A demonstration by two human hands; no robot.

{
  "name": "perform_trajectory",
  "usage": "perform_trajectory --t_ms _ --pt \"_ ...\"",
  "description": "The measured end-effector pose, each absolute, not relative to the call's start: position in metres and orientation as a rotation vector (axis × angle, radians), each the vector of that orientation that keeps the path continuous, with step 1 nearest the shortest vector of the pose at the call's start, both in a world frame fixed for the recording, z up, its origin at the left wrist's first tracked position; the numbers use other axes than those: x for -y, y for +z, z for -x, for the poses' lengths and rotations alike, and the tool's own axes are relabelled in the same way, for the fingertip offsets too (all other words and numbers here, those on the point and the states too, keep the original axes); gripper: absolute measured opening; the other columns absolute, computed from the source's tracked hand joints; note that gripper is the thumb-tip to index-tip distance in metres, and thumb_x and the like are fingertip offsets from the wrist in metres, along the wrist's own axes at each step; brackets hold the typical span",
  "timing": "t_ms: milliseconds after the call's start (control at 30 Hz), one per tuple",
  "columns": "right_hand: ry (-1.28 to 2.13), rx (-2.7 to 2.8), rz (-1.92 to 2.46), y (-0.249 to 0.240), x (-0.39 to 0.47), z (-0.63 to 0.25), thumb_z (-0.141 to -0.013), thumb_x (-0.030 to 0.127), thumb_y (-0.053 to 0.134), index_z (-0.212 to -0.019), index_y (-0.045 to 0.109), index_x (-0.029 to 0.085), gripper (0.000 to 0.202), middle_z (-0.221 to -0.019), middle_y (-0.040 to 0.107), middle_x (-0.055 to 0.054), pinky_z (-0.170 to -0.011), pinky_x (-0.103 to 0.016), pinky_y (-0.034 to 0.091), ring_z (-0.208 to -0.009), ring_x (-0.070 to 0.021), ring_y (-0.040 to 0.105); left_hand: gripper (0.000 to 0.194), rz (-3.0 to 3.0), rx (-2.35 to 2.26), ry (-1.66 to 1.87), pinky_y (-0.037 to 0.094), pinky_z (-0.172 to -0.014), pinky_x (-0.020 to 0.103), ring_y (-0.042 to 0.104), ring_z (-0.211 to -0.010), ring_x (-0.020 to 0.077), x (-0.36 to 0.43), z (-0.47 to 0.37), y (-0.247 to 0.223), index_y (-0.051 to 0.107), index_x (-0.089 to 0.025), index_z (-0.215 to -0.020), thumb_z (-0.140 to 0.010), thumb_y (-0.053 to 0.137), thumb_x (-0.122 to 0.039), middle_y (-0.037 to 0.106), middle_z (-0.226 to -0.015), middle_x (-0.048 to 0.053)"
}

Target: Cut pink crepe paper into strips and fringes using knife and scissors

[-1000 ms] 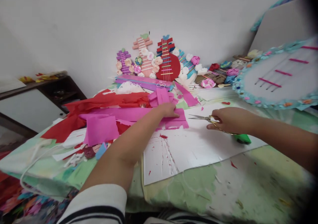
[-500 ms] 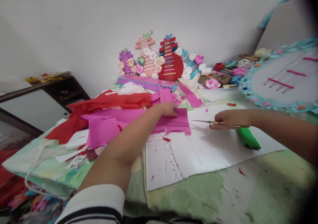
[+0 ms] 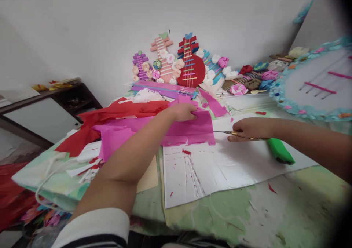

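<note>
My left hand grips the upper edge of a magenta paper sheet near its right end. Gold-handled scissors are held in my right hand, their blades pointing left. The blade tips meet the right edge of the magenta sheet; whether they are on or under it cannot be made out. Beneath the sheet's right part lies a white board. A green object rests on the board just below my right wrist.
Red paper and white scraps lie at the left. Decorated lute shapes, one red, lean against the wall. At the right stands a round white panel with a blue ruffled rim. A dark cabinet is at far left.
My right hand and the scissors have come closer to the magenta sheet, the blades now reaching its edge. My left hand has lifted the sheet's upper edge a little. The view has shifted slightly.
</note>
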State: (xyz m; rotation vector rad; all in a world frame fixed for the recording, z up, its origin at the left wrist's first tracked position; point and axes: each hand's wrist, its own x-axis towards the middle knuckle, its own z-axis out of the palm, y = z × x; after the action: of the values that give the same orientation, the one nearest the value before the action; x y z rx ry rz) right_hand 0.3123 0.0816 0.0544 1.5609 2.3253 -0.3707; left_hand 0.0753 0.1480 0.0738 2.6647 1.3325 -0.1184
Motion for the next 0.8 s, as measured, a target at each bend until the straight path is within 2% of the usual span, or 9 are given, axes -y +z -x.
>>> perform_trajectory --t_ms 200,367,533,800 --pt "-0.245 -2.312 -1.545 0.056 -0.082 -0.301 -0.066 0.069 0.034 -0.066 0.049 0.018 0.053 -0.067 0.055 -0.007 -0.051 -0.027 0.028 -0.060 -0.0178 0.049 0.021 -2.690 -1.349 -0.060 0.039 -0.069 0.021 0.054 -0.079 0.0134 -0.148 -0.072 0.073 0.059 -0.021 -0.088 -0.077 0.044 -0.030 0.060 -0.090 -0.001" --pt "-0.216 -2.307 -1.534 0.055 -0.078 -0.305 -0.066 0.069 0.034 -0.066 0.049 0.018 0.052 -0.069 0.057 -0.007 -0.050 -0.027 0.029 -0.060 -0.0183 0.050 0.023 -2.712 -1.371 -0.028 0.039 -0.074 0.024 0.054 -0.084 0.0164 -0.155 -0.074 0.064 0.059 -0.020 -0.092 -0.078 0.043 -0.028 0.060 -0.095 0.001" --pt "-0.337 -2.245 -1.595 0.054 -0.076 -0.313 -0.066 0.067 0.035 -0.068 0.053 0.018 0.053 -0.070 0.058 -0.007 -0.053 -0.028 0.032 -0.063 -0.0190 0.052 0.023 -2.723 -1.333 -0.066 0.040 -0.080 0.028 0.054 -0.090 0.0190 -0.154 -0.087 0.048 0.058 -0.020 -0.094 -0.078 0.042 -0.024 0.060 -0.099 0.003" --pt "-0.587 -2.305 -1.583 0.045 -0.084 -0.319 -0.064 0.064 0.042 -0.070 0.055 0.017 0.048 -0.069 0.057 -0.006 -0.054 -0.028 0.035 -0.062 -0.0175 0.051 0.023 -2.749 -1.340 -0.039 0.040 -0.080 0.029 0.054 -0.090 0.0193 -0.156 -0.094 0.037 0.056 -0.020 -0.097 -0.080 0.040 -0.026 0.059 -0.101 0.004"
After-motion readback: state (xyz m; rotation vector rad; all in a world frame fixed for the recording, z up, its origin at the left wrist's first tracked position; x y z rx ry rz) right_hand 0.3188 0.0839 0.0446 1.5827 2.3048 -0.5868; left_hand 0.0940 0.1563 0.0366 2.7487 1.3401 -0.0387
